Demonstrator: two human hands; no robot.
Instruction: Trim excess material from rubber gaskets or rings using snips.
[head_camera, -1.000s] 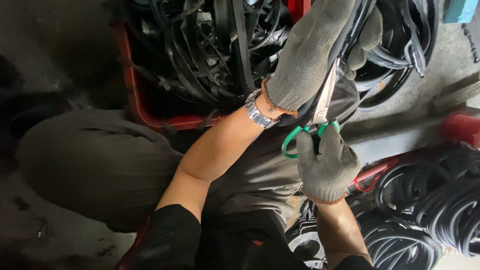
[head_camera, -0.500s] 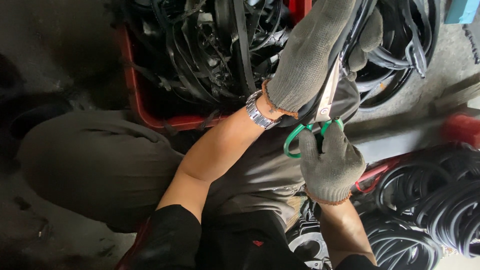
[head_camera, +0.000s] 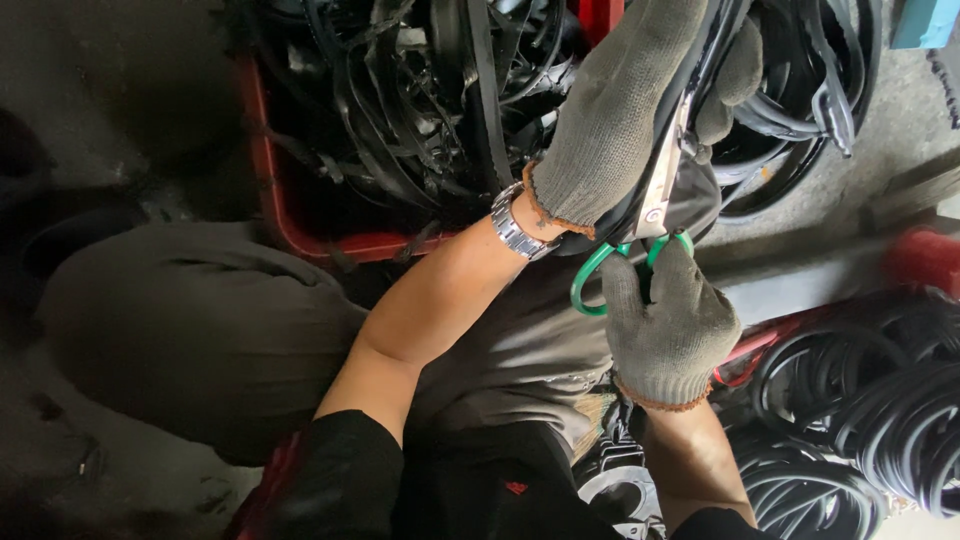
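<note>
The left hand in a grey knit glove grips a black rubber strip taut — steadying it for the green-handled steel scissors grasped below by the gloved right hand.

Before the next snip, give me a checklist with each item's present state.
1. Right hand in a grey knit glove has its grip through the green-handled scissors: ok.
2. Left hand, gloved too, holds the black rubber strip: ok.
3. Blades against the strip: ok.
4. Left fingers clear of the blade tips: cannot tell, hidden.
5. Red plastic crate of black strips beside the hands: ok.
</note>
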